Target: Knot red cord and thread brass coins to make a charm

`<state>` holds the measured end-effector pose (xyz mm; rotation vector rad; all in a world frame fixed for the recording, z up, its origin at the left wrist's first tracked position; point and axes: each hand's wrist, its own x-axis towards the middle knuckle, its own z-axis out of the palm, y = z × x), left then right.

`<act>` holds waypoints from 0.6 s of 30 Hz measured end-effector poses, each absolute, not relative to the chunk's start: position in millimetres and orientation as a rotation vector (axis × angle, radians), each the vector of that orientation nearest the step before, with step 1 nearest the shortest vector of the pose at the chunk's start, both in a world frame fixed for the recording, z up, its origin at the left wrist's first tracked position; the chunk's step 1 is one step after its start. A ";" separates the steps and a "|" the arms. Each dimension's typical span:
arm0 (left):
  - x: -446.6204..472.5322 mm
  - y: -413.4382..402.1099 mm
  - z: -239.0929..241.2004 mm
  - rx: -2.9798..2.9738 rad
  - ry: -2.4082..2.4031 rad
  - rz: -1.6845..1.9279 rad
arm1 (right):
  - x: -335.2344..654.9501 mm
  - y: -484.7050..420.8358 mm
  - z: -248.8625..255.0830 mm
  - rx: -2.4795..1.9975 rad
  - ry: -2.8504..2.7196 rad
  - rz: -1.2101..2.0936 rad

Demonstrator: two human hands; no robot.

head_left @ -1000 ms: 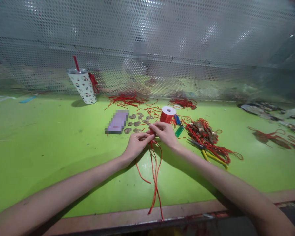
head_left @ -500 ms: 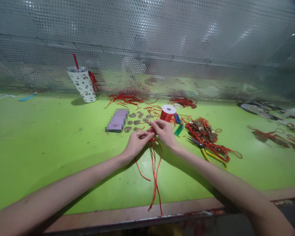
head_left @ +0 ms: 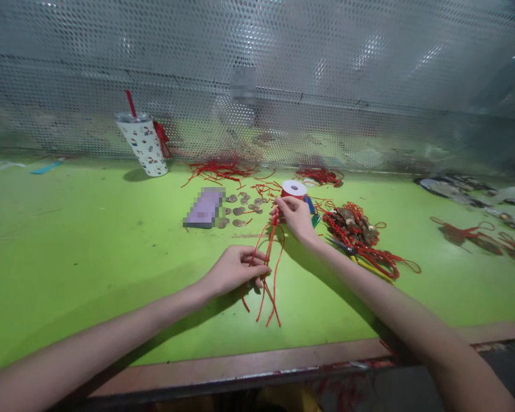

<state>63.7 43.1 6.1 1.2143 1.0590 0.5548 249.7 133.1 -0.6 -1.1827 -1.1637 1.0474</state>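
Note:
My right hand (head_left: 295, 218) pinches the upper, knotted part of a red cord (head_left: 276, 220). Several loose strands hang from the knot toward the table's front edge. Lower down, my left hand (head_left: 240, 268) is among those strands, its thumb and fingers closed on the cord. Just behind my right hand stands a spool of red cord (head_left: 294, 189) with a white top, partly covered by the hand. Round brass-coloured coins (head_left: 239, 211) with holes lie left of the knot.
To the right are a pile of coins tied with red cord (head_left: 352, 224) and yellow-handled cutters (head_left: 371, 268). A purple rectangular thing (head_left: 205, 207), blurred, lies left of the coins. Red cord scraps (head_left: 223, 170) and a patterned tumbler (head_left: 143, 146) stand near the perforated metal panel (head_left: 189, 103).
My left hand has left the knot and moved down and toward me along the strands. My right hand has shifted slightly right and up, still holding the cord.

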 end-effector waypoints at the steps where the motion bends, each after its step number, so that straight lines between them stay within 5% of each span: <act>1: 62.5 40.5 7.5 1.217 1.064 0.522 | 249.5 134.0 -1.6 -1.183 -1.164 1.042; 13: 42.4 7.6 14.4 1.230 0.983 0.222 | 242.7 128.4 -11.0 -1.269 -1.259 0.997; 18: 12.7 -3.4 58.7 1.492 0.839 -0.074 | 244.8 115.8 -10.7 -1.292 -1.318 0.991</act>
